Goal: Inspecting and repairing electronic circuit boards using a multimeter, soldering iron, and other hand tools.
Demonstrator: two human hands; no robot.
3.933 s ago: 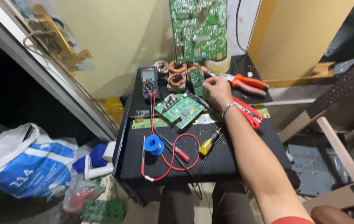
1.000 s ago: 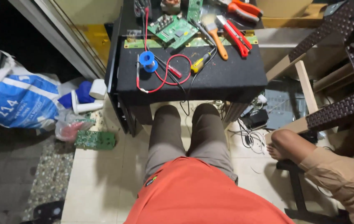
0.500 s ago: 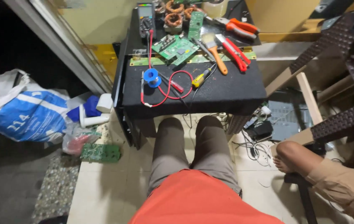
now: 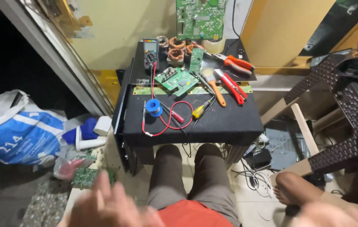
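My left hand (image 4: 107, 207) is a blur at the bottom left, fingers spread and holding nothing, above my knees (image 4: 189, 172). My right hand (image 4: 332, 216) is a pale smear at the bottom right, and its fingers cannot be made out. Both are well short of the black table (image 4: 229, 126). On the table lie a green circuit board (image 4: 177, 80), a multimeter (image 4: 150, 52), a blue solder spool (image 4: 154, 107), a looped red wire (image 4: 174, 122), a yellow screwdriver (image 4: 198, 111), an orange-handled brush (image 4: 216, 90), red pliers (image 4: 233, 86) and orange pliers (image 4: 237, 63).
Copper coils (image 4: 177, 48) and a large green board (image 4: 200, 19) stand at the table's back. A blue and white sack (image 4: 19, 134) and a small board (image 4: 84, 176) lie on the floor to the left. To the right are a brown lattice chair (image 4: 347, 109), cables (image 4: 258, 168) and another person's bare foot (image 4: 290, 189).
The view has tilted up from my lap towards the table. Both hands have risen into the bottom of the view, blurred. Earlier, my right hand was at the boards on the table.
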